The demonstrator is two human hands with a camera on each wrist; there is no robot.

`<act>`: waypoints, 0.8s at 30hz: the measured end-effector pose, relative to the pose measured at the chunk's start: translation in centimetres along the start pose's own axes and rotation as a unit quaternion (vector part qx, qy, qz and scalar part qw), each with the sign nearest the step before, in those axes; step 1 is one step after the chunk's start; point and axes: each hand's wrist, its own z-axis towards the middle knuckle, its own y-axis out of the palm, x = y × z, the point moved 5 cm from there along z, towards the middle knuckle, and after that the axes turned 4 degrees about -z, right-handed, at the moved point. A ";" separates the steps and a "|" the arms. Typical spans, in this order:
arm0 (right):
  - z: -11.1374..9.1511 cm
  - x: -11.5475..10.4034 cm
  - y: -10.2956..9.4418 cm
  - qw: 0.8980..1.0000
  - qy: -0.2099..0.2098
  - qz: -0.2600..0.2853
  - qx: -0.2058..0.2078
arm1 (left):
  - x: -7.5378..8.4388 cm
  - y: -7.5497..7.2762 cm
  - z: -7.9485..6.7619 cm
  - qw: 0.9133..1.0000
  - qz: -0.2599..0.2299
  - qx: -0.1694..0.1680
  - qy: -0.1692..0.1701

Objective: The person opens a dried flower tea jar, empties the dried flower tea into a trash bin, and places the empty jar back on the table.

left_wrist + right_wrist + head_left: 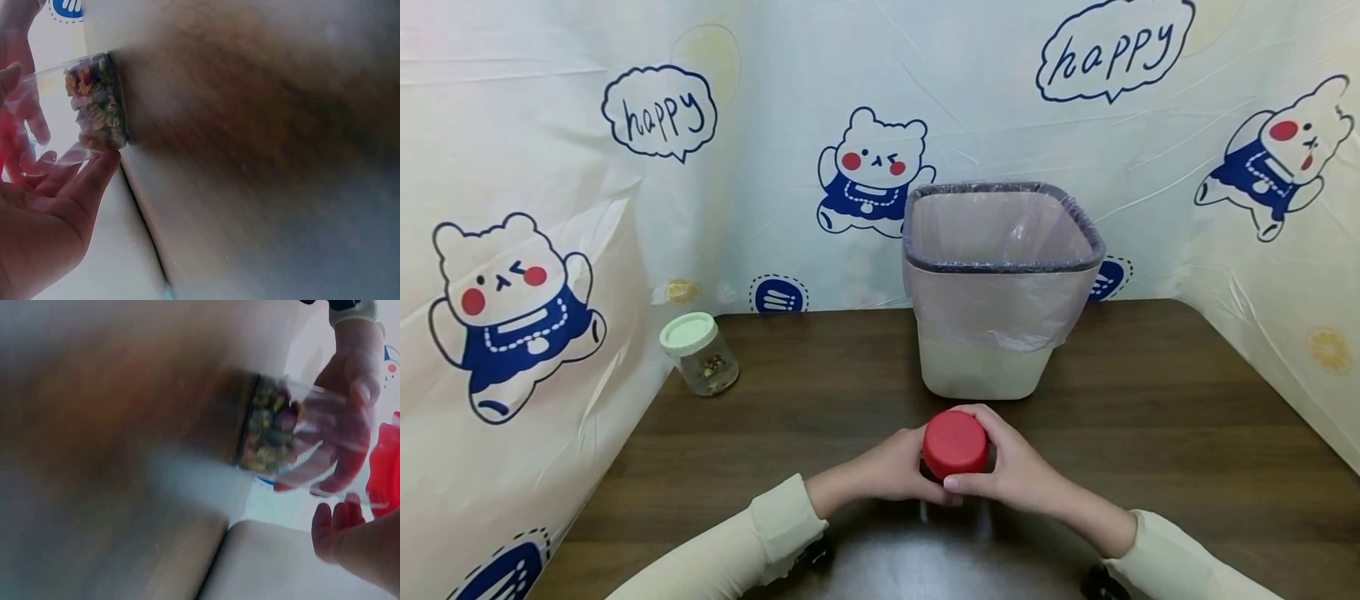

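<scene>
A clear jar [97, 103] with a red lid [955, 443] stands on the table between both hands. Mixed dried pieces [267, 434], yellowish, green and reddish, fill its lower part. My left hand [891, 467] grips the jar from the left, its fingers showing through the clear wall in the right wrist view. From the other side, my right hand [1018, 471] curls round the top of the jar, with the thumb at the lid's near edge and fingers behind it. The lid covers much of the jar body in the head view.
Behind the hands stands a pale bin [985, 362] with a purplish liner folded over its rim. A second clear jar [711, 367] with a light green lid sits at the table's left edge. Printed curtain [760, 167] surrounds the brown wooden table [820, 392].
</scene>
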 end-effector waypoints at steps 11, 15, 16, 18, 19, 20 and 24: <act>1.4 0.7 -0.5 0.990 -0.045 0.061 -0.116 | -0.2 -0.2 0.0 1.000 -0.005 -0.022 -0.005; 1.7 1.0 -0.5 0.983 -0.055 0.085 -0.153 | -0.3 -0.2 0.0 1.000 -0.003 -0.027 -0.002; 1.8 1.1 -0.5 0.981 -0.057 0.091 -0.160 | -0.3 -0.2 0.0 1.000 -0.002 -0.028 -0.001; 1.8 1.2 -0.5 0.979 -0.061 0.099 -0.169 | -0.4 -0.2 0.0 1.000 -0.001 -0.029 0.000; 1.8 1.2 -0.5 0.978 -0.063 0.103 -0.173 | -0.4 -0.2 0.0 1.000 -0.002 -0.030 0.001; 1.8 1.1 -0.5 0.977 -0.063 0.104 -0.174 | -0.4 -0.2 0.0 1.000 -0.002 -0.031 0.002; 1.6 0.9 -0.6 0.981 -0.056 0.093 -0.161 | -0.4 -0.2 0.0 0.999 -0.002 -0.032 0.003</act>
